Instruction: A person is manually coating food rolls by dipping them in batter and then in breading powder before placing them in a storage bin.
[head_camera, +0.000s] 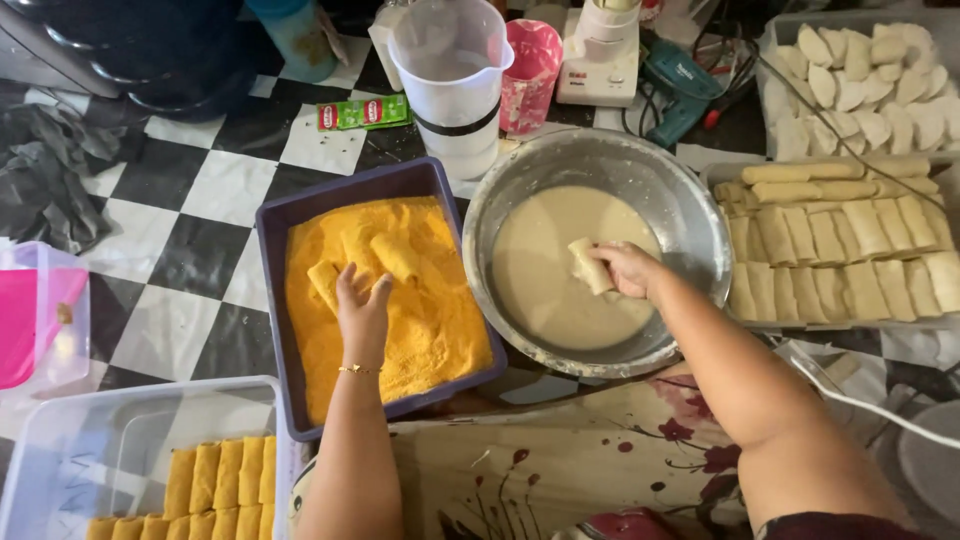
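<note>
We are mid-coating: our right hand (628, 270) pinches a pale roll (590, 266) over the batter bowl (690, 215), while our left hand (362, 310), fingers spread, presses a roll (325, 280) into the orange crumbs (purple tray (272, 290)). The battered roll likely goes there next.

Black-and-white chequered floor (190, 250), crowded with containers. At centre, purple tray (272, 290) of orange crumbs beside steel bowl (690, 210) of pale batter. At right, tray (715, 175) of pale uncoated rolls; above it, another tray (775, 60) of pale pieces. At lower left, clear tub (60, 440) of coated rolls and pink-lidded box (40, 310). At top, white jug (455, 95), pink cup (528, 75), green packet (362, 112), blender base (600, 60). At left, grey cloth (50, 180).
</note>
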